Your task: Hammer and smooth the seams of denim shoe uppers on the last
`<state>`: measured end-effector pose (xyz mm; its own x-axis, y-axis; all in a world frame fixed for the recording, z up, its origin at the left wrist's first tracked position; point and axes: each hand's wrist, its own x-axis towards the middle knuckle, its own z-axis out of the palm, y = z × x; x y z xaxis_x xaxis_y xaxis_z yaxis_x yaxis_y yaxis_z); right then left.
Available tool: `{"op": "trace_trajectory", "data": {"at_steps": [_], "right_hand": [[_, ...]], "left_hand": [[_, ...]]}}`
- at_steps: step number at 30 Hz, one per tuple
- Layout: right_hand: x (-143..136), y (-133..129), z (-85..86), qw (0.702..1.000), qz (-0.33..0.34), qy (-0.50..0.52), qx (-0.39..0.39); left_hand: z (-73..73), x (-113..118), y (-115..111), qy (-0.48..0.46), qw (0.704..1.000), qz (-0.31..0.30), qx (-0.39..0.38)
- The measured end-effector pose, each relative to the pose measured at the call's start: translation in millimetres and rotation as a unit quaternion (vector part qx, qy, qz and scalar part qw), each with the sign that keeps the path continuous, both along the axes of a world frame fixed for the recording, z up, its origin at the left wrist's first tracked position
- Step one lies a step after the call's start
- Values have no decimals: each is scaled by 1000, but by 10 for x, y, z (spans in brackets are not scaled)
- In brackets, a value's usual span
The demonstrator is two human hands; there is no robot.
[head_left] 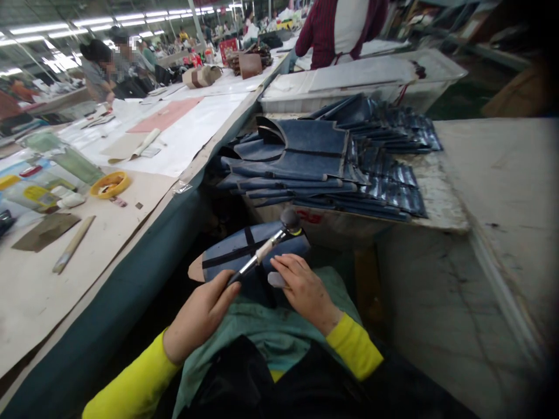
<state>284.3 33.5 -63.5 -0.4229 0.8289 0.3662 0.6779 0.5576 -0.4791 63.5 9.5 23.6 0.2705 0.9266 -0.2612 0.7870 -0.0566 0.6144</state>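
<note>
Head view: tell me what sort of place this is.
Probably a factory workshop, perhaps for leather or similar sheet goods: it has stacked dark-blue, flat-cut sheet pieces, a round-headed metal hammer with a dark grip and rows of long white ceiling tube lights.

Rows of bright strip lights [39, 28] hang under a dark ceiling [43, 10], beyond a long, pale-topped worktable [39, 308].

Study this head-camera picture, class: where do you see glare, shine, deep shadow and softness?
Head view: ceiling lights glare white at upper left; stacked blue pieces shine at their right ends; the gap beside the table sinks into shadow; the upper right corner is nearly black; distant people look soft, the hammer and left hand clearer.
</note>
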Motion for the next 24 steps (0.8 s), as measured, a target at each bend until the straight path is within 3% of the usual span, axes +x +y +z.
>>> {"op": "trace_trajectory", "data": {"at_steps": [3,5,8,14,18,24], "right_hand": [[-4,1,11,1000,5,5,-5],[-15,4,15,1000,8,8,-3],[-28,18,14,1000,13,10,2],[9,53,-7,1000,7,2,1],[26,68,-1,1000,0,-1,5],[-25,97,12,1000,9,-19,-3]], "left_hand": [[89,-222,-204,-28,996,76,27],[84,-349,-287,-9,995,103,-8],[36,-463,-315,8,993,97,-64],[18,-559,-281,-29,989,145,5],[-31,-623,-275,5,993,105,-58],[44,-654,-332,4,988,156,18]]}}
